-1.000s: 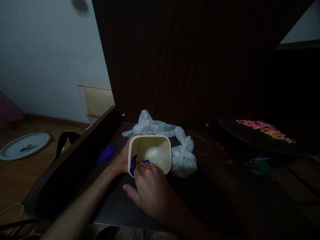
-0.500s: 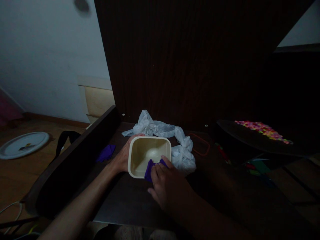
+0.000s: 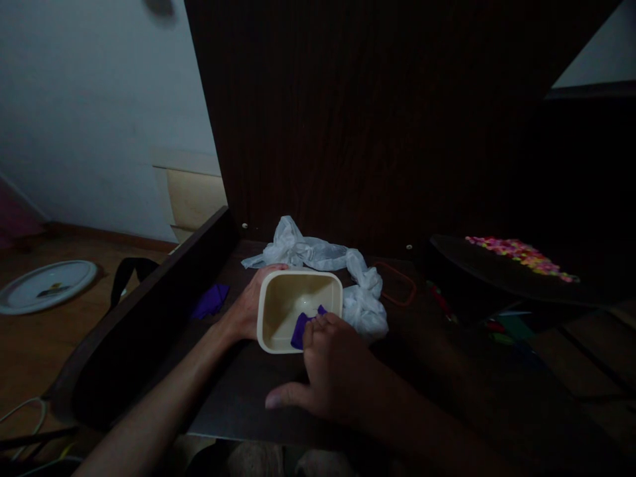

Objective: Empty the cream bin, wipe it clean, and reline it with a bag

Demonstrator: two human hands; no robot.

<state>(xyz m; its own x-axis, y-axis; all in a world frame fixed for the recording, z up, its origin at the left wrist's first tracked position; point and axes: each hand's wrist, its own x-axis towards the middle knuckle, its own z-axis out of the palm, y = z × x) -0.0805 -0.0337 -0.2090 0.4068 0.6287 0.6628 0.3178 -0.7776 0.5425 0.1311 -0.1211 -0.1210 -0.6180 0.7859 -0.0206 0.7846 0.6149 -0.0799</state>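
A cream plastic container is tilted so that its open mouth faces me. My left hand grips it from the left side, with most fingers hidden behind it. My right hand reaches over the near right rim, its fingers curled on a purple cloth inside the container. The right thumb sticks out to the left, outside the container. A second purple cloth lies on the dark surface to the left of my left hand.
Crumpled white plastic bags lie behind and right of the container, near an orange-red ring-like outline. Colourful small pieces sit on a dark ledge at right. A raised side panel borders the left; a white lid is on the floor.
My right hand has pushed the purple cloth deeper into the container, and its thumb has swung out to the left. The left hand's hold looks the same.
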